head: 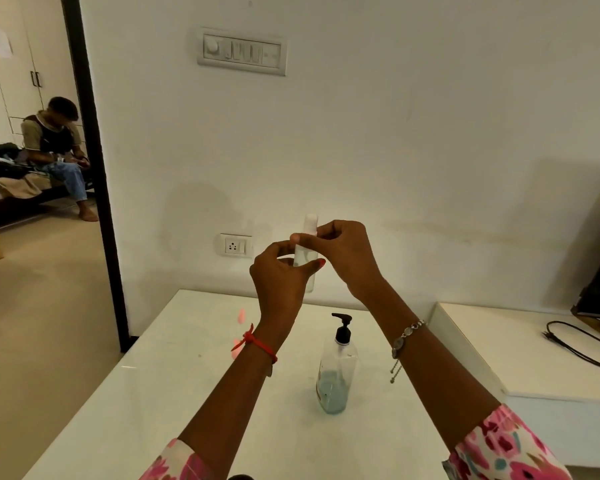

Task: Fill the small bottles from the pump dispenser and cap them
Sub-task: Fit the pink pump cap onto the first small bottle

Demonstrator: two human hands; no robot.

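Observation:
A small clear bottle (307, 252) with a white cap is held upright in the air above the far end of the white table (174, 368). My left hand (281, 271) grips its lower body. My right hand (343, 252) pinches its upper part just under the cap. The pump dispenser (336, 368), a clear bottle with a black pump head and a little bluish liquid at the bottom, stands on the table below and between my forearms. The bottle's lower end is partly hidden behind my left hand.
A white wall with a socket (235, 245) and a switch panel (242, 51) faces me. A lower white unit (520, 348) with a black cable (575, 344) and a dark screen stands at right. Through the doorway at left sits a person (58, 147).

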